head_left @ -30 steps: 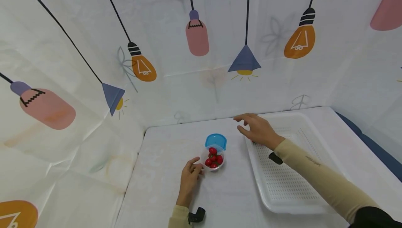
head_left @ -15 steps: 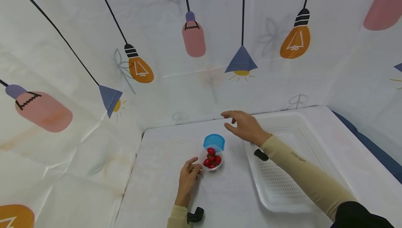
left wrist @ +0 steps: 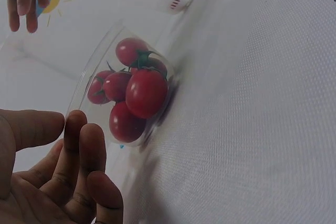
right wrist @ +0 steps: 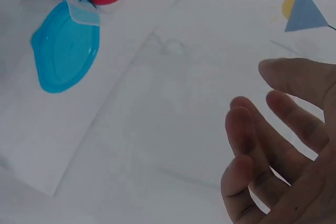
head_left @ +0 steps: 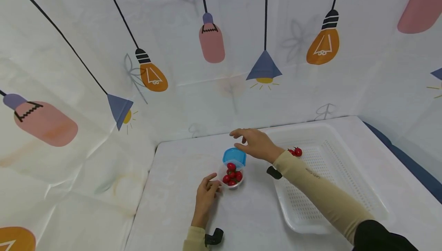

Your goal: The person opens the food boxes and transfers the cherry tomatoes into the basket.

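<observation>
A clear plastic container [left wrist: 100, 51] holds several red cherry tomatoes [head_left: 232, 176] with green stems. At its left side is my left hand [head_left: 206, 196]; the thumb and forefinger pinch its rim in the left wrist view. Right behind the container lies a blue lid [right wrist: 65, 51]. My right hand [head_left: 257, 143] is held above the table by the lid, its fingers loosely bent with nothing between them, and it overlaps the lid's edge in the head view. More cherry tomatoes [head_left: 297, 151] lie in the white perforated basket [head_left: 284, 214], partly hidden behind the right forearm.
The basket takes up the right part of the white-covered table [head_left: 176, 174]. Behind and to the left hangs a white cloth [head_left: 193, 101] printed with lamps. The right forearm [head_left: 321, 185] crosses over the basket.
My right hand has moved left, away from over the basket towards the lid. Tomatoes in the basket have come into view behind it. The left hand stays at the container.
</observation>
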